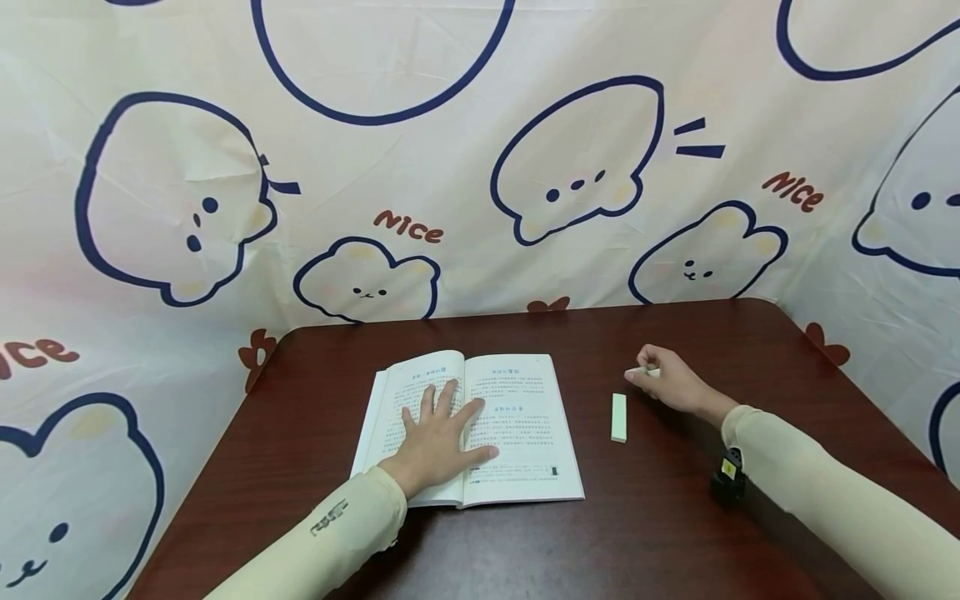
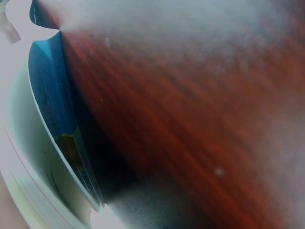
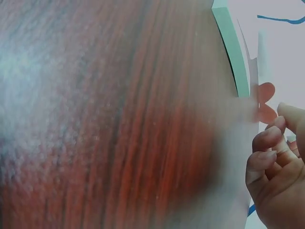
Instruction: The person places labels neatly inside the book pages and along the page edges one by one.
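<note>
An open book (image 1: 517, 429) with printed pages lies on the table. My left hand (image 1: 431, 442) rests on it near the spine, fingers spread over both pages. To the right of the book is a narrow pale green pad (image 1: 618, 418), which looks like sticky notes; the right wrist view shows the pad (image 3: 232, 52) too. Just beyond it, above the table, my right hand (image 1: 673, 383) pinches a small pale strip (image 1: 654, 372) between thumb and fingers. In the right wrist view the curled fingers (image 3: 261, 162) show, but the strip cannot be made out there.
The dark reddish-brown table (image 1: 495, 550) extends around the book. Behind it and at both sides hangs a pale cloth (image 1: 465, 183) with cartoon drawings. A blue book cover (image 2: 50, 90) edge shows in the left wrist view, below the pages.
</note>
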The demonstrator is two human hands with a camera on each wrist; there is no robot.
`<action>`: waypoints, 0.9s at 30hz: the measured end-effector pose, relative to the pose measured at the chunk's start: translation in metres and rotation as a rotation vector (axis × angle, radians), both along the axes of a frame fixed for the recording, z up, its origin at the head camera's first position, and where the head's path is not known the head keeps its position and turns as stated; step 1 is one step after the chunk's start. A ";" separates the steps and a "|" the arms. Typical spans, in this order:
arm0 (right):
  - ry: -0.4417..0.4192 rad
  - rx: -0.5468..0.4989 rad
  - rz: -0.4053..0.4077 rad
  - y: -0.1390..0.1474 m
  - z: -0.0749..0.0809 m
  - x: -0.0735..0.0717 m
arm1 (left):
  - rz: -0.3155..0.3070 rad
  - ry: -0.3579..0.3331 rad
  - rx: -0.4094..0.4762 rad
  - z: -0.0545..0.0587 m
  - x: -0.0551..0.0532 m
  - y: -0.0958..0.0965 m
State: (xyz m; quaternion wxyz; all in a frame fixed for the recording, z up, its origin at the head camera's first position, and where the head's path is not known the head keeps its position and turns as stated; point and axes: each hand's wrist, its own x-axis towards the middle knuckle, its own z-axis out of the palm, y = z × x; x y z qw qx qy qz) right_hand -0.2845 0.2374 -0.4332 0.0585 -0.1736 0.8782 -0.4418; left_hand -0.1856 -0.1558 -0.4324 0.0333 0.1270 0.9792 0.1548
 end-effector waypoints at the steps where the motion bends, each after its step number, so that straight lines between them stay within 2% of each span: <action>1: 0.013 0.004 -0.004 0.000 0.000 0.000 | 0.001 -0.001 0.000 0.000 0.000 0.000; 6: 0.114 0.043 -0.010 -0.003 0.001 0.001 | 0.004 -0.006 -0.003 0.000 0.000 0.000; 9: 0.126 0.048 -0.013 -0.005 0.001 0.002 | 0.003 -0.004 -0.001 0.000 0.001 0.000; 14: 0.082 0.023 -0.008 -0.006 0.003 0.003 | 0.005 -0.007 -0.001 -0.001 0.000 0.000; 19: -0.015 -0.007 -0.014 -0.007 0.005 0.005 | 0.006 -0.009 -0.002 -0.002 0.001 0.000; 23: -0.084 -0.062 -0.030 -0.010 0.009 0.008 | 0.007 -0.007 -0.006 -0.002 0.000 0.000; 27: -0.116 -0.114 -0.032 -0.013 0.015 0.012 | 0.008 0.000 -0.005 -0.001 0.000 0.001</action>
